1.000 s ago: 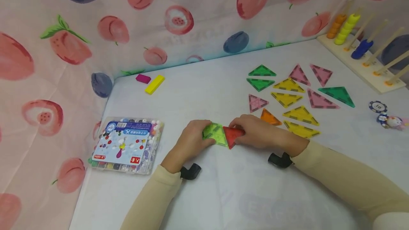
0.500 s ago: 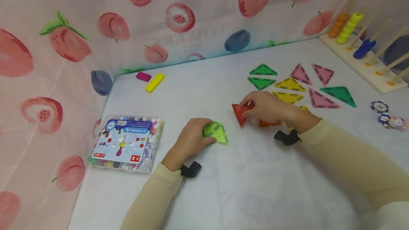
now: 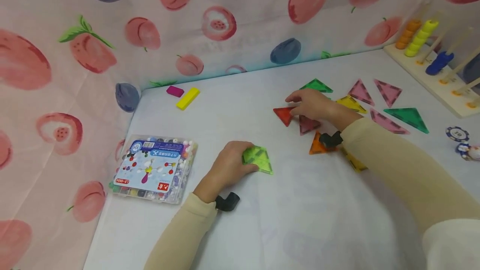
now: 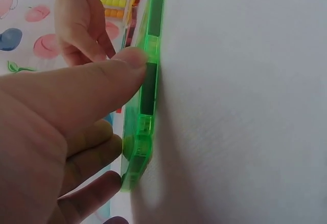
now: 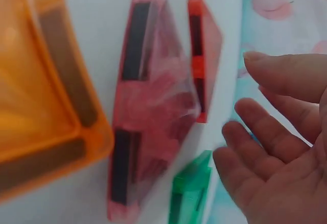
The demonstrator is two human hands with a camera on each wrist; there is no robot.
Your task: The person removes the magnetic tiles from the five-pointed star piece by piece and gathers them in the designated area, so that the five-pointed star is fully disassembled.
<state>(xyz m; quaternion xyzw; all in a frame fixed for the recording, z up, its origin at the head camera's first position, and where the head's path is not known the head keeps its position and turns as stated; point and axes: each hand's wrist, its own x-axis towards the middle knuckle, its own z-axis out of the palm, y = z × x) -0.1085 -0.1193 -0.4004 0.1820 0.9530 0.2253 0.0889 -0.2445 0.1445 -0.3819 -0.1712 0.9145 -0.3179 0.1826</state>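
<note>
My left hand pinches a light green magnetic tile piece between thumb and fingers, low over the white table. In the left wrist view the thumb lies on the piece's edge. My right hand holds nothing; its fingers are loosely bent above a red triangle tile. In the right wrist view those fingertips are apart from the red tile. Beside it lie a pink triangle tile and an orange one. The right hand and forearm partly cover green and yellow tiles.
More triangle tiles, such as a dark green one, lie at right. A bead-peg board stands behind them. A clear box of beads is at left, with a yellow block further back. A poker chip lies far right.
My right hand has carried the red triangle away from the light green piece, back beside the pink tile, and let it go. The left hand keeps its hold in place.
</note>
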